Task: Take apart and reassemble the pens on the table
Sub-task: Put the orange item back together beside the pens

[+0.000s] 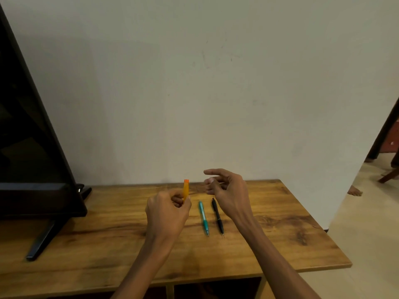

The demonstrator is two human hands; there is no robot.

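The left hand (pixel 167 209) is raised above the wooden table (pixel 280 223), its fingers curled round the lower end of an orange pen piece (pixel 186 189), which stands nearly upright and pokes out of the fist toward 12 o'clock. At about 2 o'clock from that fist, close but apart from it, the right hand (pixel 226 190) hovers with its fingers loosely bent and spread; whether it pinches some small part between thumb and fingertip cannot be told.

Two whole pens lie flat on the table, side by side and almost parallel, tips pointing toward 6 o'clock. The teal pen (pixel 203 218) lies just at 3 o'clock of the left hand. The black pen (pixel 217 217) lies just beside it at 3 o'clock, partly under the right wrist.

A dark screen on a stand (pixel 38 169) fills the table's 9 o'clock side.
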